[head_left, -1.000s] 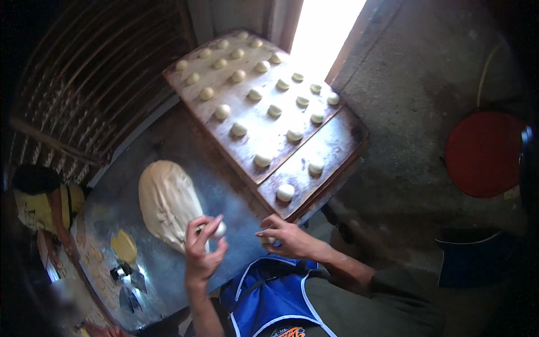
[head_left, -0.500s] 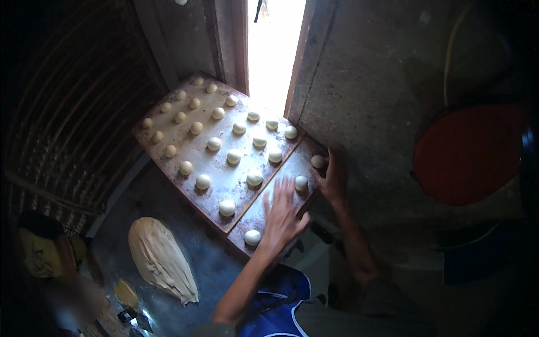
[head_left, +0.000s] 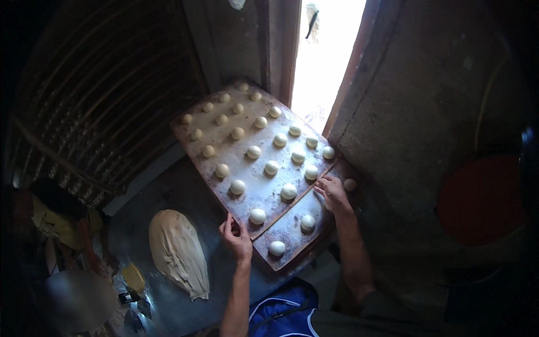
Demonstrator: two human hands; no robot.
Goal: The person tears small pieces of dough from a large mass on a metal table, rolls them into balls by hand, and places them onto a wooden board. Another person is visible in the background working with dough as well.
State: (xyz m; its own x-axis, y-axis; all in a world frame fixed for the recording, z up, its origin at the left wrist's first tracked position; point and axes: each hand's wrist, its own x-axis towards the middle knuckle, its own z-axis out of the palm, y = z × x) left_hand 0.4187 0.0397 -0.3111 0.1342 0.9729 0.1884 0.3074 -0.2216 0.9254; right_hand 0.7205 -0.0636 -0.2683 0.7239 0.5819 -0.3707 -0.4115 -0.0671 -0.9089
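Observation:
A floured wooden board (head_left: pixel 247 168) carries several rows of pale dough balls (head_left: pixel 254 152). It overlaps a second floured board (head_left: pixel 289 238), whose near strip shows beneath it with a few more balls (head_left: pixel 307 223). At the upper board's near left corner, the fingers of my left hand (head_left: pixel 237 238) are closed on its edge. My right hand (head_left: pixel 334 195) pinches the same board's edge near its right corner. One ball on the lower board is partly hidden behind the right hand.
A long mass of dough (head_left: pixel 178 253) lies on the dark table (head_left: pixel 132 224) to the left. Beyond it are a co-worker's hand (head_left: pixel 101 267) and a yellowish piece (head_left: pixel 133 277). A bright doorway (head_left: pixel 328 62) opens behind the boards; a red round object (head_left: pixel 483 199) is at right.
My left hand has moved off the lower board to the upper board's left corner, uncovering a dough ball. My right hand has shifted from the lower board's right side to the upper board's edge.

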